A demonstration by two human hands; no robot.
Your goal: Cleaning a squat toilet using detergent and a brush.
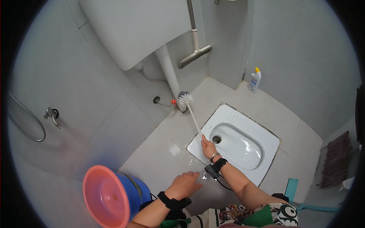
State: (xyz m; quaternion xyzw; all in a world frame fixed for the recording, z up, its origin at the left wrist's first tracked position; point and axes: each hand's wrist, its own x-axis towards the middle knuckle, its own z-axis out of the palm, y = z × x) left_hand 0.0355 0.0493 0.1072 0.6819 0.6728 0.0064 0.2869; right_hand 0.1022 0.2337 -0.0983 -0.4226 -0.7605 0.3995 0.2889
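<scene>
My right hand [209, 148] grips the white handle of a toilet brush [194, 116] above the left rim of a white ceramic squat toilet [236, 113]. The brush's bristle head points away from me and shows in front of the foot of a white flush pipe [168, 68]. Whether the bristles touch the pipe, I cannot tell. Lower down, my left hand [184, 185] hangs over the floor with its fingers apart, holding nothing. Water glints in the toilet bowl, and its drain hole [216, 139] shows beside my right wrist.
A pink basin [105, 196] sits on a blue bucket [139, 182] at my left. A white cleaner bottle [254, 81] with a yellow cap stands by the far wall. The cistern [137, 25], a floor squeegee [196, 55] and a tap [52, 116] are along the walls. Teal plastic [291, 188] lies at right.
</scene>
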